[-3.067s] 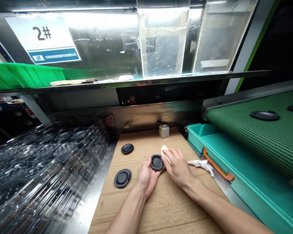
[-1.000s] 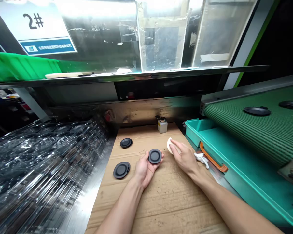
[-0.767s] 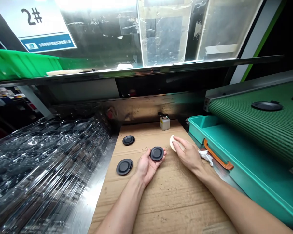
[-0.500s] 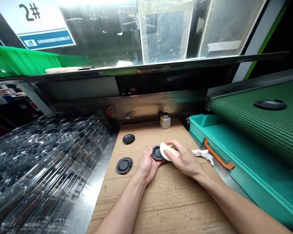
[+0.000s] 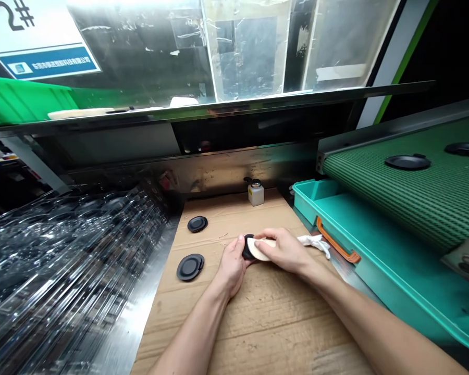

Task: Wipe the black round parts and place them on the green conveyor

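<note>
My left hand (image 5: 232, 266) cups a round black rubber disc (image 5: 248, 248) on the cardboard, and its fingers curl up around the disc's edge. My right hand (image 5: 283, 251) grips a cream foam pad (image 5: 260, 249) and presses it onto the disc's face, hiding most of it. Two similar black discs lie on the cardboard (image 5: 258, 323) to the left: one farther off (image 5: 197, 224), one nearer with a small tab (image 5: 189, 267). A small white bottle with a dark cap (image 5: 255, 192) stands at the far edge. A crumpled white cloth (image 5: 315, 240) lies just beyond my right hand.
On the right stands a teal tray (image 5: 336, 219) with an orange handle (image 5: 336, 240). Above it runs a green mesh conveyor belt (image 5: 414, 192) carrying black discs (image 5: 407, 162). Stacked clear plastic trays (image 5: 62, 250) fill the left side, beyond a steel edge.
My right hand has moved left, bringing the pad from beside the disc onto its face. The left hand still holds the disc, and the view has shifted slightly.
</note>
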The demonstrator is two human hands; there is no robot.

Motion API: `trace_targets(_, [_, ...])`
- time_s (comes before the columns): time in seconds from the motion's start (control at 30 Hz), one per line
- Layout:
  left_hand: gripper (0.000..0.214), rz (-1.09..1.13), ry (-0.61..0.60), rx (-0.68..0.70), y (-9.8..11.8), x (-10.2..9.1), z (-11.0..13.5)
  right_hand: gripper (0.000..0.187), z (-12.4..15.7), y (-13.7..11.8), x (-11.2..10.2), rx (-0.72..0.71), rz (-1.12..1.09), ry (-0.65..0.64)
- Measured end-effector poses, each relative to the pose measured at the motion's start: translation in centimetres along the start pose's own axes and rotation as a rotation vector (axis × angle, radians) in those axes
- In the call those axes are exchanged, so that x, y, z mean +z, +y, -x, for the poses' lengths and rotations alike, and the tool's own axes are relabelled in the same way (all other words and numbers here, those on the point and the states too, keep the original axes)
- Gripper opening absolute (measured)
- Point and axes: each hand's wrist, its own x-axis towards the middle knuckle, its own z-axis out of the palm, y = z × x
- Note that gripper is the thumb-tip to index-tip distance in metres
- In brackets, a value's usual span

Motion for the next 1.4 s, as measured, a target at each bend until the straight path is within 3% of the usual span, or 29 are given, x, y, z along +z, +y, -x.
trace_targets(0.13, [0.026,0.019,-0.011,0.002,0.0,-0.1,0.0,0.023,0.0,0.1,-0.3,-0.027,0.012,-0.185])
trace_targets(0.3, [0.025,0.015,0.046,-0.024,-0.1,-0.3,-0.2,0.030,0.1,-0.1,0.6,-0.049,0.256,0.068])
trace_targets(0.5, [0.022,0.080,0.073,-0.027,0.0,-0.5,-0.4,0.037,0.1,-1.6,3.4,0.089,0.635,0.104])
trace_targets(0.6, [0.020,0.079,0.091,-0.018,-0.2,-0.4,-0.4,0.037,0.2,-1.9,3.7,0.068,0.666,0.081])
trace_targets(0.7, [0.019,0.080,0.104,-0.029,-0.2,-0.4,-0.5,0.038,0.1,-2.0,4.0,0.144,0.708,0.113])
trace_targets(0.83, [0.017,0.083,0.126,-0.014,-0.2,-0.4,-0.4,0.039,0.0,-2.1,4.3,0.103,0.714,0.088])
trace_targets(0.93, [0.020,0.069,0.131,-0.035,-0.3,-0.3,-0.5,0.040,0.0,-2.1,4.6,0.211,0.711,0.121])
trace_targets(1.03, [0.019,0.096,0.130,-0.010,-0.3,-0.4,-0.7,0.041,0.1,-2.1,4.7,0.138,0.698,0.083])
trace_targets(1.13, [0.020,0.107,0.147,-0.018,-0.2,-0.5,-0.8,0.041,0.2,-2.2,4.6,0.238,0.694,0.100])
trace_targets(1.33, [0.018,0.113,0.175,-0.012,-0.1,-0.4,-0.8,0.039,0.5,-2.2,4.4,0.281,0.662,0.103])
trace_targets(1.4, [0.017,0.111,0.172,-0.002,0.0,-0.4,-0.6,0.038,0.5,-1.8,4.5,0.238,0.641,0.125])
